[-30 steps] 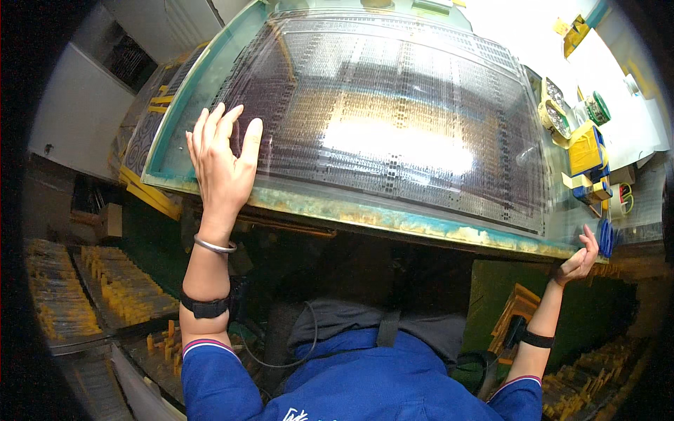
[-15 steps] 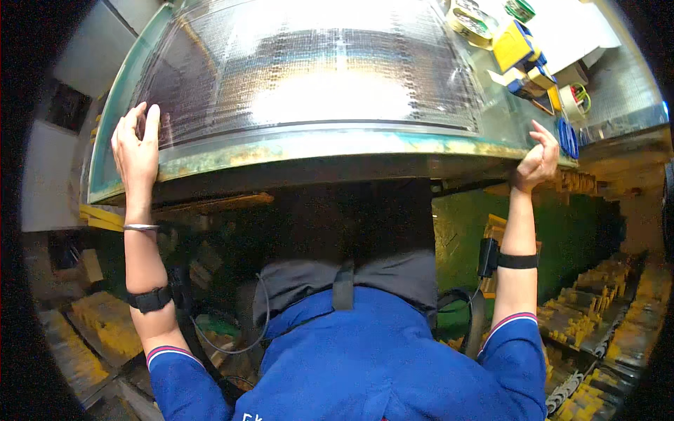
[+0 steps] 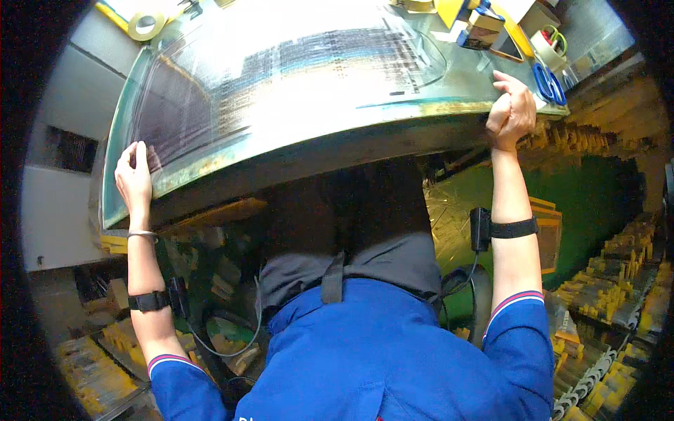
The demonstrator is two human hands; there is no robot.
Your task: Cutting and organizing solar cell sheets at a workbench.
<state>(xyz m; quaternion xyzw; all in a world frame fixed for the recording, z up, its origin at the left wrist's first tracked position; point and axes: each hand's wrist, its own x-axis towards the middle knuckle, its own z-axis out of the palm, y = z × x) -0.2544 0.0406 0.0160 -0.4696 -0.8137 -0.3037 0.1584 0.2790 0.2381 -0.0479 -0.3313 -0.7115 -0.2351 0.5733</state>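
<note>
A large transparent film sheet [image 3: 210,105] with a dark fine-line pattern lies on the glass-topped table [image 3: 477,74]. Glare washes out much of its middle. At its near left corner my left hand [image 3: 135,175] is closed, thumb and fingers pinched together over the sheet's edge. My right hand [image 3: 512,116] is at the table's front edge toward the right, fingers curled and the index finger partly raised. Whatever it may hold cannot be made out. A thin curved line shows at the sheet's right side, left of that hand.
Blue-handled scissors [image 3: 549,84] lie just right of my right hand. Behind them stand a white cup [image 3: 550,49] with green-handled items and a yellow-and-blue box [image 3: 481,28]. A tape roll [image 3: 146,27] sits at the far left. Yellow-edged stacks [image 3: 604,281] fill the lower right.
The view has shifted and tilted, bringing the tape roll in. My left fingers, spread apart before, have come together. The sheet's right side now shows a curved line.
</note>
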